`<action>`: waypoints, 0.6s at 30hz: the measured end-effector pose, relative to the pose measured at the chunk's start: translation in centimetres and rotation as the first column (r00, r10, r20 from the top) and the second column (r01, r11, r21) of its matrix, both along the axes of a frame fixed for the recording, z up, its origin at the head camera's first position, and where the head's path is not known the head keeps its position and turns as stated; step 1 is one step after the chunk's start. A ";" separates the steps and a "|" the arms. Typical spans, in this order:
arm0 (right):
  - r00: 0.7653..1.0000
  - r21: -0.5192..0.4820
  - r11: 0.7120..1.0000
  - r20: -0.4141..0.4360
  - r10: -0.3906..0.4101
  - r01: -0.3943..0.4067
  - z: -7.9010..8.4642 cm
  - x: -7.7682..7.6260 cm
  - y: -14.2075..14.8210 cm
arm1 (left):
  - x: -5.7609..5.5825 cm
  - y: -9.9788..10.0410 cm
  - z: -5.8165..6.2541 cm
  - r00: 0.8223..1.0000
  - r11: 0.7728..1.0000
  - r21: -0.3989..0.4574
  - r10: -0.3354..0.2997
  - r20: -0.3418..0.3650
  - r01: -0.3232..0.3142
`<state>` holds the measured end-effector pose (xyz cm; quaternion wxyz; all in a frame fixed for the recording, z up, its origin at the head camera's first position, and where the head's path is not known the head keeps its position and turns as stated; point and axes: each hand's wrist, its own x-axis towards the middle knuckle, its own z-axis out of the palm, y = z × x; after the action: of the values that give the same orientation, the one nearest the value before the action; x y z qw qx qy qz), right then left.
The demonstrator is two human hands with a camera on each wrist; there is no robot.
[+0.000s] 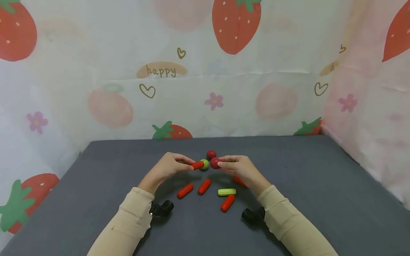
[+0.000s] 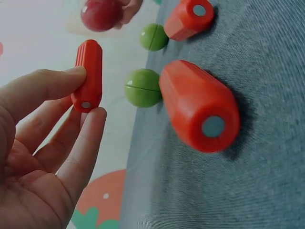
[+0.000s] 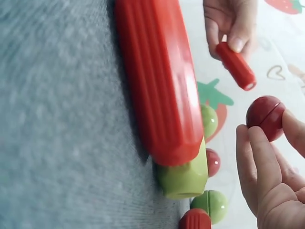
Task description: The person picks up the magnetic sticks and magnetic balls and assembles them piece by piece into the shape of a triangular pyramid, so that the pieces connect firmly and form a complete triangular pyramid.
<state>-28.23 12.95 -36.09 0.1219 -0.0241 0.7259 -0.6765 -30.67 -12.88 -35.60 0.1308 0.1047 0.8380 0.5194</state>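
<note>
Between thumb and fingertips, my left hand (image 1: pixel 171 167) pinches a short red ribbed rod (image 2: pixel 90 71) with a small grey disc in its end. My right hand (image 1: pixel 241 168) pinches a dark red ball (image 3: pixel 266 117) with a seam around it. In the head view the two hands face each other, a small gap between rod and ball. Behind the held rod, a green ball (image 1: pixel 205 164) is partly hidden. Another dark red ball (image 1: pixel 211 154) sits just beyond the held one.
Several red rods lie nearer on the grey table (image 1: pixel 109 170), among them one red rod (image 1: pixel 185 191) at left and another red rod (image 1: pixel 227 203) by a yellow-green rod (image 1: pixel 226 192). One more red rod (image 1: pixel 239 181) is partly covered by my right hand. A printed curtain (image 1: pixel 198 81) hangs behind.
</note>
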 end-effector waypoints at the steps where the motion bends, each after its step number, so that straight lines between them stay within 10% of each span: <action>1: 1.000 -0.007 1.000 0.006 0.002 -0.002 0.0 0.0 0.0 | 0.1 0.1 0.1 1.000 1.000 0.007 -0.004 0.000 0.004; 18: 0.999 -0.058 0.998 0.049 -0.014 0.017 0.2 0.4 -0.7 | 0.7 0.7 0.5 0.999 0.999 -0.006 -0.035 -0.012 0.034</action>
<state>-27.83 12.20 -35.92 0.1335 -0.0058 0.7028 -0.6987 -29.96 -12.22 -35.14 0.1350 0.1219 0.8382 0.5141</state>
